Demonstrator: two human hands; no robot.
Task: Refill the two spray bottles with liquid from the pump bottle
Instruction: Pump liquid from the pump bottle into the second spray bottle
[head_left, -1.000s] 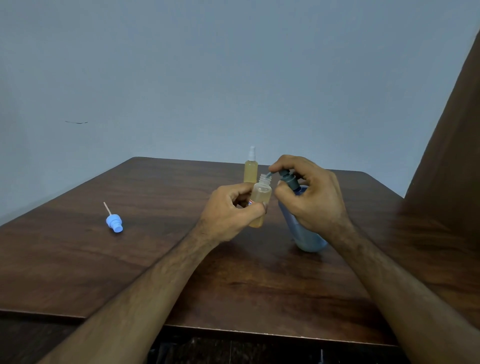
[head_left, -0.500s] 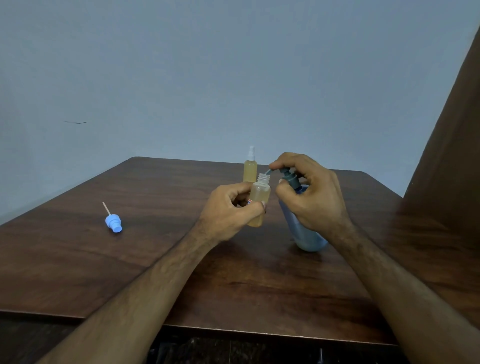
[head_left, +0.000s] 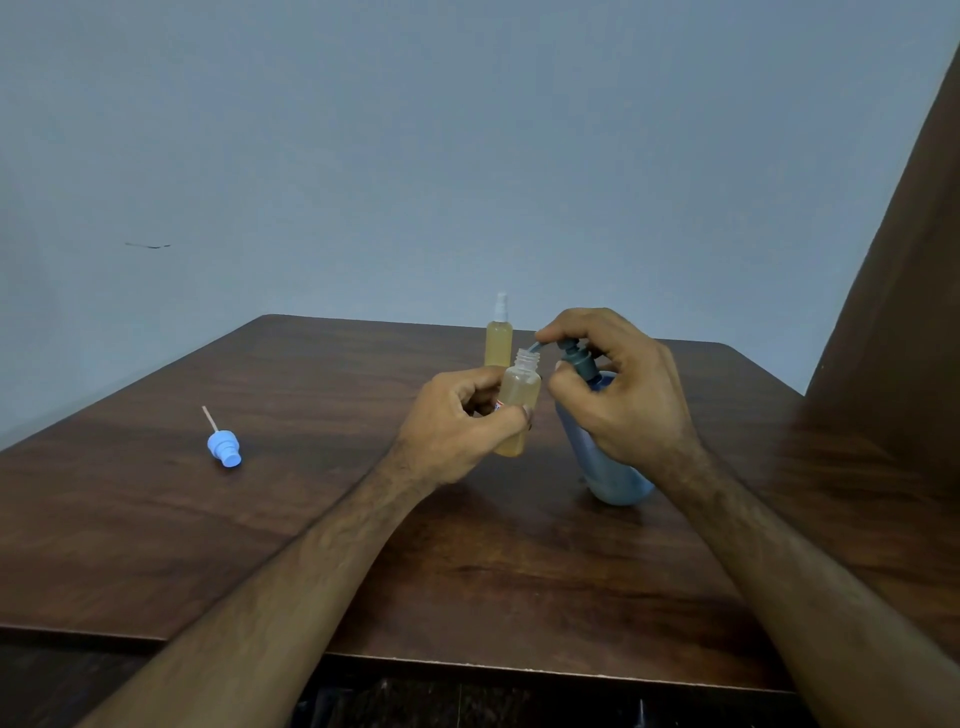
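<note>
Uncapped spray bottle (head_left: 518, 395) gripped in left hand (head_left: 457, 431); right hand (head_left: 618, 400) clasps blue pump bottle (head_left: 605, 467), forefinger on its nozzle (head_left: 534, 347).

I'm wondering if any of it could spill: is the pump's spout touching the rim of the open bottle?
Cannot tell. In the head view the pump spout ends right at the open bottle mouth, too small to show contact or a gap.

A single wide-angle head view looks forward and down from the person's own seat, close over both forearms, facing across the wooden table (head_left: 260, 519) toward a pale blue wall (head_left: 467, 156), whose slanted brown right edge is perhaps a door bent by the lens.
</note>
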